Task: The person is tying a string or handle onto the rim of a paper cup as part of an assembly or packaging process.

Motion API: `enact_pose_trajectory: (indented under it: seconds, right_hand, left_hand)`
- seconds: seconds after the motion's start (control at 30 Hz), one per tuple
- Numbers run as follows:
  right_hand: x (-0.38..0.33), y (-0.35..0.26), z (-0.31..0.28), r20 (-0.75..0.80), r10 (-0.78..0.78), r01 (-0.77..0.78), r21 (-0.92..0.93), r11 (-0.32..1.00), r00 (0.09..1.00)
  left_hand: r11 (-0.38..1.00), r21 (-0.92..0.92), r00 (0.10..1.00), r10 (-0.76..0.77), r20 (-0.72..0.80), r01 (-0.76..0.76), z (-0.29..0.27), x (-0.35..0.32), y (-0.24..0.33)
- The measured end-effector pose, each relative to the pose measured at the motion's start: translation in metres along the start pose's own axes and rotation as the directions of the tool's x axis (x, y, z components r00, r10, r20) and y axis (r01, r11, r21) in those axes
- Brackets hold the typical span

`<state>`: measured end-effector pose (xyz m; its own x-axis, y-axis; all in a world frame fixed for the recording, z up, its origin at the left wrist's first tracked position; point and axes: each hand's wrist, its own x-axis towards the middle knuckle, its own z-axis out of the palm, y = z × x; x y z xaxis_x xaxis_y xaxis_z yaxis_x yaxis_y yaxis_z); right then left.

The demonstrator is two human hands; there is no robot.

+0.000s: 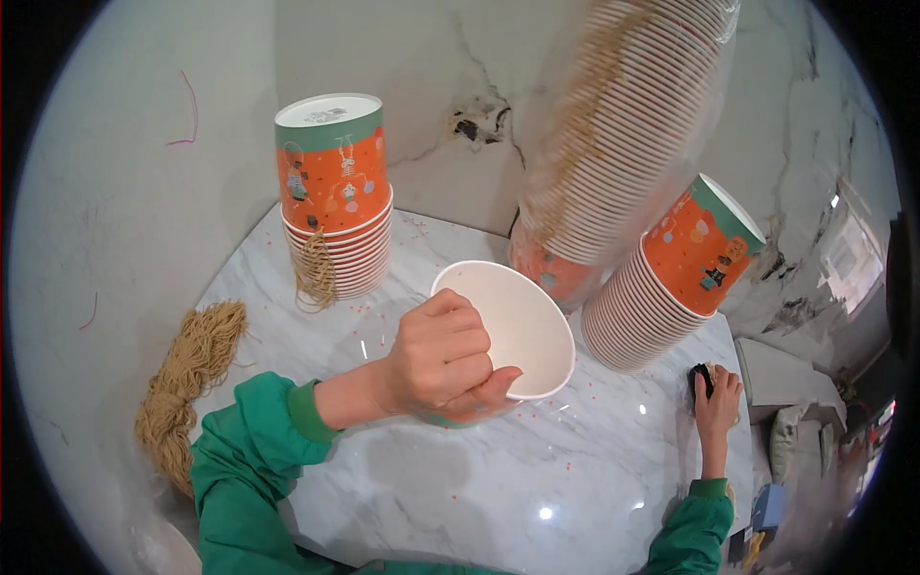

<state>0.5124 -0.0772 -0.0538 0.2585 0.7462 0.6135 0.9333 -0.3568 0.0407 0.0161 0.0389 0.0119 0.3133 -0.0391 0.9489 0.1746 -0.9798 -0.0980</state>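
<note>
My left hand (441,356) is closed over the near-left rim of a paper bucket (525,326), thumb along the edge. The bucket tilts on the marble table, its white inside facing up. At the table's right edge my right hand (717,407) has its fingers round a small black object (702,381) with a pale part; its kind is mostly hidden. Upside-down stacks of orange and green paper buckets stand at the back left (335,182) and the right (695,249). A few twine strands (314,273) hang on the left stack.
A tall stack of paper buckets in clear plastic (613,134) rises behind the held bucket, against the marble wall. A thick bundle of tan twine (187,383) lies over the table's left edge. Small red bits are scattered on the marble table (498,498). A grey sofa (791,383) stands beyond the right edge.
</note>
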Motion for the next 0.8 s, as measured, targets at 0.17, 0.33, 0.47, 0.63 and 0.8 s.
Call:
enact_pose_trajectory:
  seconds: [0.17,0.33,0.47,0.63,0.8]
  right_hand:
    - [-0.006,0.023,0.033,0.133,0.066,-0.053,-0.1,0.994,0.989]
    - [-0.004,0.016,0.027,0.253,0.156,-0.109,-0.19,0.976,0.955]
    - [-0.028,0.03,0.024,0.198,0.007,0.009,-0.083,0.997,0.98]
    - [-0.075,0.007,-0.039,0.247,-0.024,-0.018,0.166,0.986,0.969]
    - [-0.111,0.035,-0.063,0.286,0.248,-0.11,-0.424,0.899,0.926]
  left_hand:
    - [0.999,0.033,0.999,-0.037,0.007,0.037,0.0,-0.007,0.011]
    - [0.997,0.047,0.998,-0.056,0.023,0.055,-0.004,-0.009,0.012]
    - [0.997,0.047,0.997,-0.056,0.046,0.054,-0.003,-0.011,0.012]
    - [0.997,0.057,0.996,-0.063,0.066,0.059,-0.001,-0.012,0.015]
    - [0.995,0.079,0.994,-0.069,0.089,0.062,0.002,-0.015,0.018]
